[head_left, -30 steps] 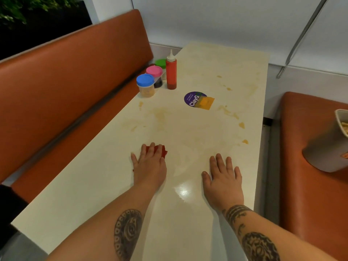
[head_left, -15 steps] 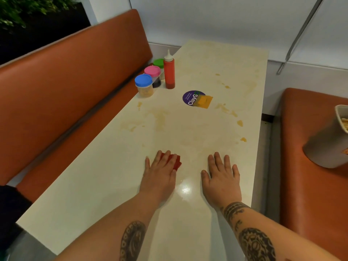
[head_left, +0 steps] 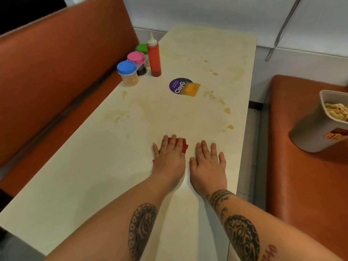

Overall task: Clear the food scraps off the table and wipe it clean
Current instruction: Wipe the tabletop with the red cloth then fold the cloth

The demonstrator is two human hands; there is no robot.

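Left hand (head_left: 169,159) presses red cloth (head_left: 183,146) on table (head_left: 94,166).

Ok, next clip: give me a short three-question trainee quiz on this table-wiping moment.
1. True or false: the right hand presses on the red cloth.
2. Where does the grey bin with food in it stand? A) on the table B) on the orange bench seat C) on the floor
3. How many lidded jars stand beside the red squeeze bottle?
Key: 1 false: the left hand presses flat on it, and the right lies flat beside it. 2 B. 3 three, with blue, pink and green lids.
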